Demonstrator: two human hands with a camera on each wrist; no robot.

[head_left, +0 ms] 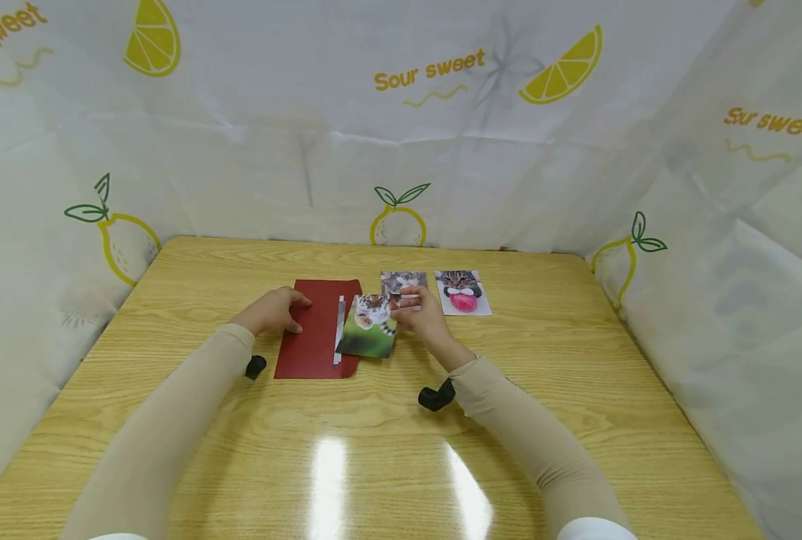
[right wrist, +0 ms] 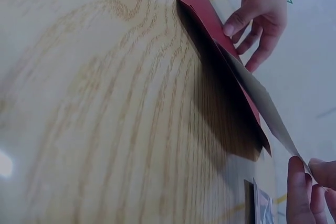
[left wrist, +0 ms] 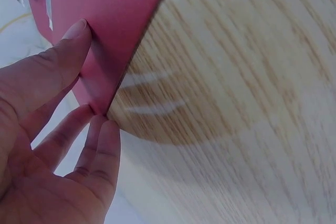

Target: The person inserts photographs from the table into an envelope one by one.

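Your right grip (head_left: pixel 425 316) pinched the rectangular tiger photo (head_left: pixel 370 339) over the right edge of the flat red folder (head_left: pixel 311 341) on the wooden desk (head_left: pixel 387 457); your left grip (head_left: pixel 272 311), loosely spread, touched the folder.

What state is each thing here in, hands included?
Red folder: gripped at its left edge, right-hand flap seemingly unfolded
White strip: on the folder, partly covered
Tiger picture: held up, tilted
Grey animal picture: on the table, partly hidden
Pink-ball cat picture: lying face up
Left hand: gripping the folder
Right hand: pinching the tiger picture
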